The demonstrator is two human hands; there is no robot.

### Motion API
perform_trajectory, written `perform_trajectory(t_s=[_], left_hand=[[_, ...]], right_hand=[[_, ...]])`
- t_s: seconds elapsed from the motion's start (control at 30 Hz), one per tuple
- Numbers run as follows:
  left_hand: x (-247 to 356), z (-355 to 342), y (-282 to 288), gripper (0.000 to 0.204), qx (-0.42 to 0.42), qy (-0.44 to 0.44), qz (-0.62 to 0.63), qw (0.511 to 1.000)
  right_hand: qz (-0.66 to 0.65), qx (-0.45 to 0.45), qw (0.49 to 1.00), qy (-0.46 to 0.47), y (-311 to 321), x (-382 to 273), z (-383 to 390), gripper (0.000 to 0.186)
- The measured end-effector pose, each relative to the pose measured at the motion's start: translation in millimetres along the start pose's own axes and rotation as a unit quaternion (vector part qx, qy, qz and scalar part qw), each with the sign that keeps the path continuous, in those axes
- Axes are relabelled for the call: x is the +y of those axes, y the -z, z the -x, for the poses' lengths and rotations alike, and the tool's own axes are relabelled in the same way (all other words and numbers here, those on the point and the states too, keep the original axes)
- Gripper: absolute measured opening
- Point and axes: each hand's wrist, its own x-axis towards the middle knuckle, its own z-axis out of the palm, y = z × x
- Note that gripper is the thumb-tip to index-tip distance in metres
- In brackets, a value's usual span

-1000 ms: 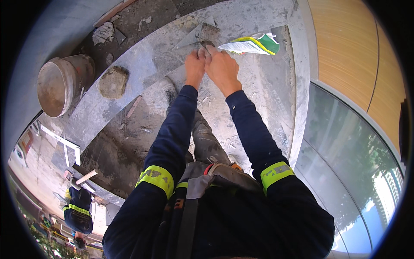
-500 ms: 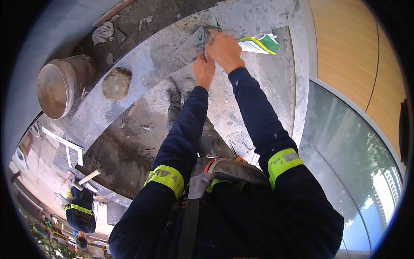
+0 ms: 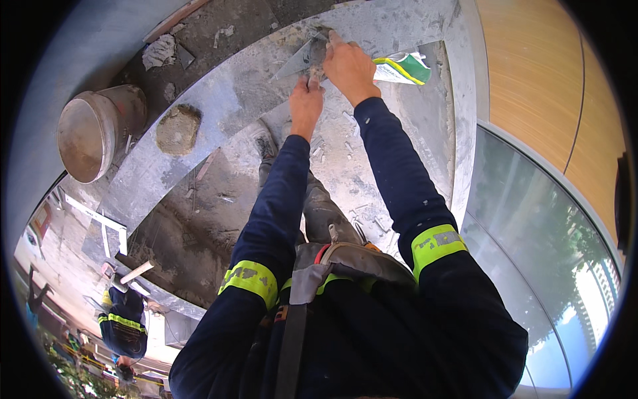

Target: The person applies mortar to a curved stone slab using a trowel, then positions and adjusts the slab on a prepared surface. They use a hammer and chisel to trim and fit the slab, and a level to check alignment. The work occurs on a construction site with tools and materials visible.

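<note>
Both my hands are over the far part of a curved grey stone ledge (image 3: pixel 219 86). My right hand (image 3: pixel 350 68) has its fingers curled, with the forefinger and thumb near a small dark patch on the ledge. What they grip, if anything, is too small to make out. Just left of it and nearer me, my left hand (image 3: pixel 306 106) is closed, its fingertips pinched together at the ledge's inner edge. A flat, grey triangular piece (image 3: pixel 296 62) lies by the fingertips. Close to my right wrist is a crumpled white and green bag (image 3: pixel 404 68) with a yellow stripe.
A dirty bucket (image 3: pixel 83 136) lies tipped at the left, near a mortar-like lump (image 3: pixel 178 130) on the ledge. Small debris litters the floor (image 3: pixel 345 169) around my legs. A hammer (image 3: pixel 133 274) and another person (image 3: pixel 125 326) are at lower left; glass panels (image 3: pixel 531 246) stand right.
My right hand has moved slightly away from me along the ledge. My left hand has shifted left and a little nearer, so the hands are farther apart.
</note>
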Motion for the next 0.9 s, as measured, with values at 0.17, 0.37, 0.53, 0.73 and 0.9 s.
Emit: perform_trajectory(t_s=[0.17,0.37,0.53,0.73,0.9], left_hand=[[19.9,-4.4,40.0,0.034,-0.020,0.053,0.001,0.998],[-7.6,-2.1,27.4,0.035,0.032,-0.037,-0.131,0.990],[-2.7,-3.6,29.1,0.038,0.069,-0.069,-0.179,0.979],[8.9,-11.2,33.4,0.041,0.045,-0.026,-0.180,0.982],[3.1,-12.4,32.6,0.043,0.039,-0.030,-0.147,0.988]], right_hand=[[-0.020,-0.070,0.997,-0.005,10.3,-13.1,61.5,0.046],[-0.018,-0.125,0.992,-0.001,-1.0,-27.3,24.3,0.045],[0.000,-0.142,0.990,-0.017,4.8,-27.5,45.6,0.045],[0.010,-0.111,0.993,-0.032,-6.8,-30.7,58.0,0.038],[-0.003,-0.099,0.995,0.028,-7.7,-23.3,20.8,0.044]])
